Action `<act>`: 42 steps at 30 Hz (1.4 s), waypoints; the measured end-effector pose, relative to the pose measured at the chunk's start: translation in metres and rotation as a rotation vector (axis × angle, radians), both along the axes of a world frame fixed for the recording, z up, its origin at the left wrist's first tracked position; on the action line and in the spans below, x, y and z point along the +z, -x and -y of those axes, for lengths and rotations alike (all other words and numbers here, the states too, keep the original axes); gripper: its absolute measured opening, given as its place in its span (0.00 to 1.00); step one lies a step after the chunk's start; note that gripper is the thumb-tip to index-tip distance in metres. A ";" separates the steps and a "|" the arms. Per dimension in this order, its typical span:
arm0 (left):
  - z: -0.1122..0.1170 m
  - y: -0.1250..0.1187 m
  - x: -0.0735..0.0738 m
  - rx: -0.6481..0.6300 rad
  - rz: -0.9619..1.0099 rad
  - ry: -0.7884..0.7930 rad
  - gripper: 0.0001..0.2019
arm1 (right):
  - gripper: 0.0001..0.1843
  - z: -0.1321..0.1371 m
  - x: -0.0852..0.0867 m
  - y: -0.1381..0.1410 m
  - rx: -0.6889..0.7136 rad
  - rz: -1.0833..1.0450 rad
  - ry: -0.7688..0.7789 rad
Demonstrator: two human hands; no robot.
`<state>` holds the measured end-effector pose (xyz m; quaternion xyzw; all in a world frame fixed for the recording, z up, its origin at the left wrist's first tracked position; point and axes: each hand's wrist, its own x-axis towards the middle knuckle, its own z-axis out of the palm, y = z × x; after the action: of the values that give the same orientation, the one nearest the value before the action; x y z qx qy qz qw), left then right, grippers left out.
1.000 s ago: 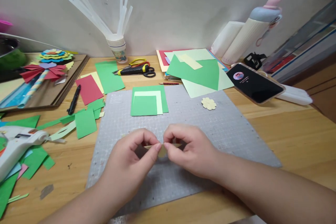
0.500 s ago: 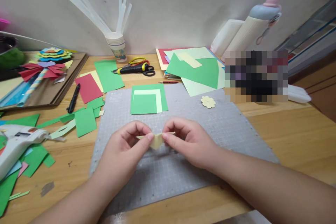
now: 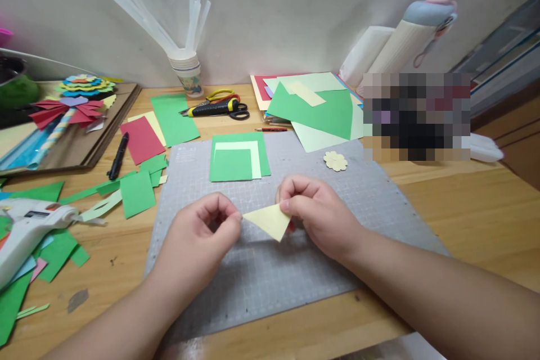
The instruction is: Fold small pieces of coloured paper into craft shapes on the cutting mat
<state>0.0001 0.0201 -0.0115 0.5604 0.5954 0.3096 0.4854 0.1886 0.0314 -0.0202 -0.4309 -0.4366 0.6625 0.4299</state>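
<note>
A pale yellow triangle of folded paper (image 3: 268,220) is held above the grey cutting mat (image 3: 295,287). My right hand (image 3: 316,211) pinches its right side between thumb and fingers. The left point of the triangle meets the closed thumb and fingertips of my left hand (image 3: 206,230). One corner of the paper points down toward the mat. Beyond my right hand, a pale yellow paper flower (image 3: 336,161) lies flat on the mat. Green and pale green paper squares (image 3: 230,165) lie stacked near the mat's far edge.
Scissors and a black-and-yellow utility knife (image 3: 213,108) lie behind the mat. Paper cups (image 3: 188,76) hold white sticks at the wall. A hot glue gun (image 3: 34,225) rests among green scraps at left. Coloured sheets (image 3: 316,109) and a bottle (image 3: 405,45) are at right.
The yellow paper has turned from nearly edge-on, with a fold hanging between my hands, to a flat triangle facing me. My right hand has shifted right and slightly up.
</note>
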 end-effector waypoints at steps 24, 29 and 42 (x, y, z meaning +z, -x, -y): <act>0.005 -0.006 0.000 -0.233 0.001 -0.247 0.11 | 0.14 0.001 -0.005 0.006 0.200 0.014 0.143; 0.003 -0.003 -0.003 -0.138 0.209 -0.040 0.08 | 0.18 0.002 -0.005 0.005 0.211 0.016 0.106; 0.005 -0.003 -0.007 -0.066 0.281 -0.122 0.12 | 0.11 -0.001 -0.006 0.007 0.193 -0.062 0.207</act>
<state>0.0036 0.0152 -0.0188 0.5593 0.4831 0.4044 0.5388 0.1821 0.0324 -0.0261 -0.4079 -0.3920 0.7553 0.3308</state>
